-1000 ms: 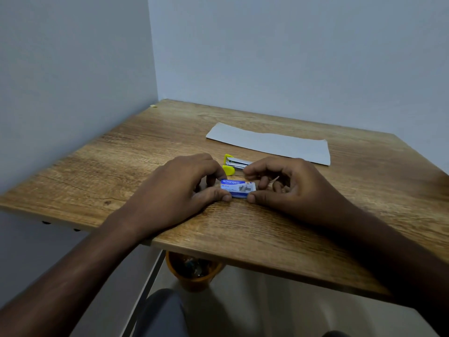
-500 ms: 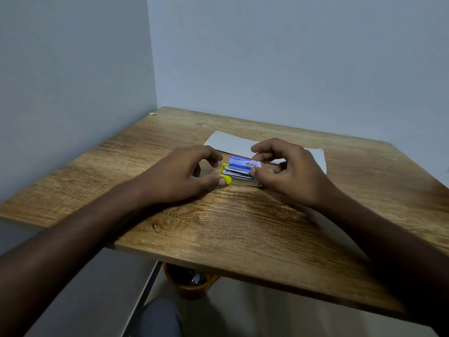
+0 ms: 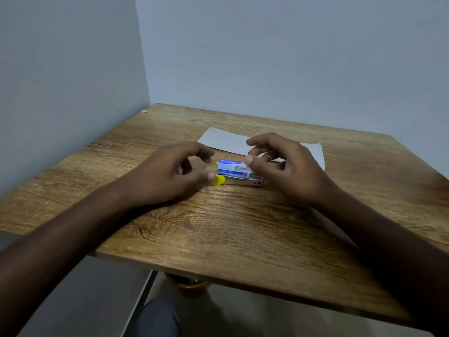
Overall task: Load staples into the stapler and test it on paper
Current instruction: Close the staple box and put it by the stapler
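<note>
Staple box (image 3: 232,167) is lying on the stapler (image 3: 239,180) mid-bench (image 3: 218,229), paper (image 3: 226,142) behind. Left hand (image 3: 170,173) is hovering beside, fingers loosely spread, holding nothing. Right hand (image 3: 284,166) fingers are parted, thumb touching the box.

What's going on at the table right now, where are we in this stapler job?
A person sits at a wooden table with both hands around a small stapler with a yellow end. A blue staple box rests on top of it. The right hand has its thumb at the box's right end; the left hand is beside the yellow end, fingers loose. The paper lies flat behind, untouched. No staples look loaded yet.
</note>
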